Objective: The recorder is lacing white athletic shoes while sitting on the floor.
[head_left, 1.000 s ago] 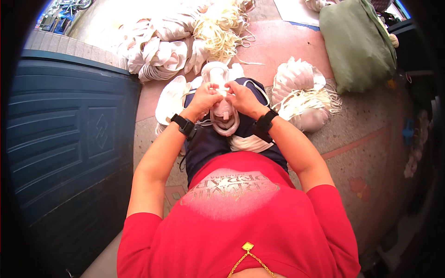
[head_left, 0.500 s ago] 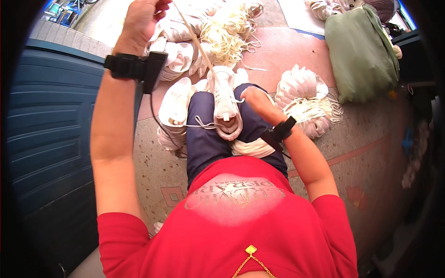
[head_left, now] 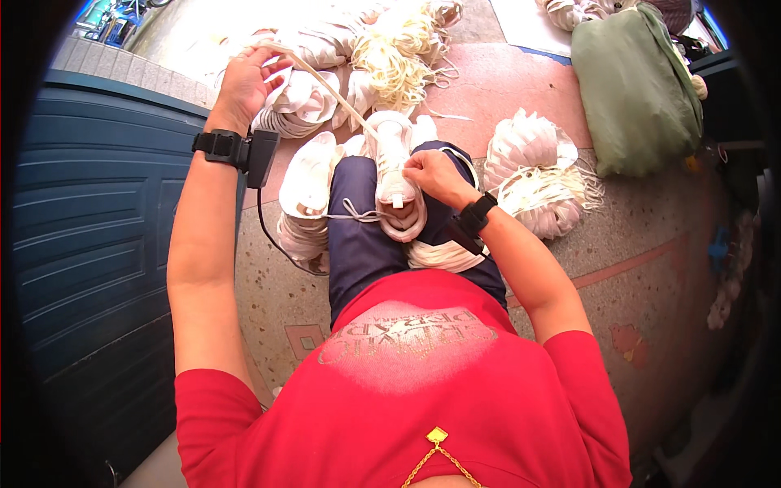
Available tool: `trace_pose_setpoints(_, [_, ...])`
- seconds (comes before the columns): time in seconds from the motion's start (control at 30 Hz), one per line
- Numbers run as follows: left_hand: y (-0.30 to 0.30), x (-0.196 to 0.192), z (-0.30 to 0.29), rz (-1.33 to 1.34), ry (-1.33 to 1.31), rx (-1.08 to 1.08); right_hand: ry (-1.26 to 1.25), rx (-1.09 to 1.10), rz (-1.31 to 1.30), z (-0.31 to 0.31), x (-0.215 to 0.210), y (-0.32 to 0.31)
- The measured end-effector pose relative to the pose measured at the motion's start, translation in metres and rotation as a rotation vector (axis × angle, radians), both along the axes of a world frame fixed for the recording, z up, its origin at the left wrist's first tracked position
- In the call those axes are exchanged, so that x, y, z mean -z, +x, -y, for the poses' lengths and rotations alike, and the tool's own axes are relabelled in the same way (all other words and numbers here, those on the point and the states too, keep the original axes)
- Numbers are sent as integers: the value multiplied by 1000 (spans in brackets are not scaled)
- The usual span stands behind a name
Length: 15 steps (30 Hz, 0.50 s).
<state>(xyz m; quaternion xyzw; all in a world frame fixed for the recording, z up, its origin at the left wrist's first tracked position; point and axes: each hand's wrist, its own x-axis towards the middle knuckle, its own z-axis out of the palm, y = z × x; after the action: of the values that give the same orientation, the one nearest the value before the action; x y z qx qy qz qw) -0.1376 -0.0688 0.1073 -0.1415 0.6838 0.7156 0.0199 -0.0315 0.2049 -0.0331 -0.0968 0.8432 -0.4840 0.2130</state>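
Observation:
A pale sneaker (head_left: pixel 393 150) rests between my thighs, its heel opening toward me. A cream shoelace (head_left: pixel 327 88) runs taut from its front up to my left hand (head_left: pixel 246 88), whose fingers are pinched on it at the upper left. My right hand (head_left: pixel 439 177) is at the sneaker's right side, fingertips pressed together by the lacing; what they grip is too small to make out. Another strand curves behind that hand over my right thigh. A grey cord, knotted, crosses my left thigh beside the sneaker.
White shoe parts (head_left: pixel 307 175) are stacked left of my knees. Bundled parts and a heap of loose cream laces (head_left: pixel 394 61) lie ahead. More bundles (head_left: pixel 533 175) sit at the right, near a big green sack (head_left: pixel 634 93). A blue panelled door (head_left: pixel 98 220) stands close on the left.
My left hand has come down from the upper edge with the lace still in it. My right hand has moved left onto the sneaker's side, its fingers now closed together.

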Motion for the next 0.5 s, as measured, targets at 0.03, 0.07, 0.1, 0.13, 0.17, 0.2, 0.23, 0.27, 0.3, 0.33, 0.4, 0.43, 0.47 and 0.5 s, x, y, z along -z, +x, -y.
trace_pose_setpoints(0.03, [3,6,-2,0,1,-3,1,-3,0,1,1,-1])
trace_pose_setpoints(0.07, [7,15,-5,32,-97,-1,-18,7,7,2,2,-1])
trace_pose_setpoints(0.1, [11,25,-9,63,-193,4,-36,19,14,3,4,-1])
trace_pose_setpoints(0.13, [19,35,-16,121,-328,117,-38,19,13,3,6,-3])
trace_pose_setpoints(0.17, [31,49,-24,179,-462,229,-57,8,38,2,7,-5])
trace_pose_setpoints(0.2, [46,73,-28,111,-445,306,-77,-7,60,3,8,-6])
trace_pose_setpoints(0.23, [61,97,-33,43,-427,381,-79,-12,58,5,7,-7])
trace_pose_setpoints(0.27, [76,108,-48,34,-486,430,-46,-33,28,4,7,-9])
trace_pose_setpoints(0.3, [92,116,-63,25,-547,475,-14,-56,-1,5,6,-10])
trace_pose_setpoints(0.33, [107,125,-74,85,-477,474,-13,-60,0,6,5,-11])
trace_pose_setpoints(0.4, [122,130,-93,142,-403,473,40,-86,32,7,2,-15])
trace_pose_setpoints(0.43, [127,129,-100,135,-425,471,42,-89,31,7,2,-15])
trace_pose_setpoints(0.47, [128,127,-104,129,-449,471,33,-79,110,7,3,-16])
trace_pose_setpoints(0.5, [128,126,-105,128,-447,468,24,-69,188,8,4,-15])
